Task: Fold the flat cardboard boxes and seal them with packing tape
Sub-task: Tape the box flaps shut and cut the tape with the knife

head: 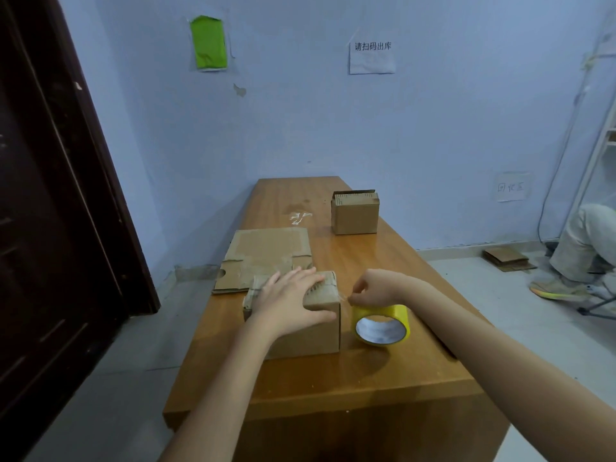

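Observation:
A folded cardboard box (pixel 306 335) stands on the wooden table (pixel 366 378) in front of me. My left hand (pixel 290 300) lies flat on the box's top, fingers straight, thumb down its front face. Just right of the box lies a yellow roll of packing tape (pixel 382 325) with its hole facing me. My right hand (pixel 375 286) hovers above the roll and pinches the loose clear end of the tape near the box's top right corner. A flat cardboard box (pixel 266 255) lies behind the folded one.
A second folded box (pixel 355 213) stands farther back on the right side of the table, near a scrap of clear tape (pixel 300 217). A dark door (pixel 50 195) is on the left. A seated person's leg and shoe (pixel 566 278) and flat cardboard (pixel 508 259) occupy the floor at right.

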